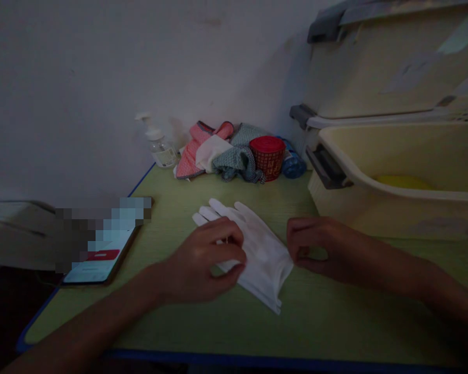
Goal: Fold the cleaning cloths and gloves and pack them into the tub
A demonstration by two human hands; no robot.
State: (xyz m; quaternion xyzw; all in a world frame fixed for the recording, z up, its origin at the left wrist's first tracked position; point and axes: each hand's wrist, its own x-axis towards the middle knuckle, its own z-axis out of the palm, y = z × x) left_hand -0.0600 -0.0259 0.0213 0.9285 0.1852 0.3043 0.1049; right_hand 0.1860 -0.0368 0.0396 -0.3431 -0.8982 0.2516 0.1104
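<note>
A white cloth glove [259, 244] lies flat on the green table, its fingers toward the back left and its cuff toward the front right. Over its left part is my left hand [210, 259], fingers curled and thumb and forefinger tips close together. Whether anything is between those tips I cannot make out. At the cuff's right corner, my right hand [315, 246] has thumb and fingers pinched together on the glove's edge. The left hand covers part of the glove's near side.
A phone [101, 249] lies on the table's left edge. Along the wall stand a pump bottle [161, 148], crumpled cloths [203, 150], a red canister [268, 158] and a blue bottle [294, 161]. At right is an open cream storage bin [374, 208].
</note>
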